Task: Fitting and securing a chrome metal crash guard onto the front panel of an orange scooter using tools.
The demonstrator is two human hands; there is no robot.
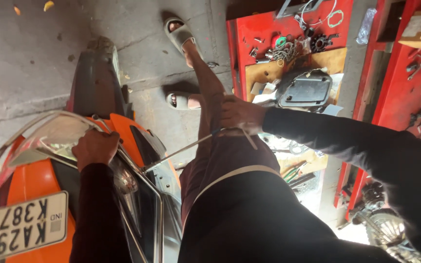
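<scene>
Our left hand (95,147) clamps the scooter's glossy orange front panel (35,180); our right hand (239,114), beside it, is closed around a thin metal rod (179,152).

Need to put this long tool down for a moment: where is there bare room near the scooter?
Bare concrete floor lies left of the scooter's grey mudguard, and more between the sandalled feet and the red tray. The tray is crowded with chains, bolts and a black cover.
</scene>
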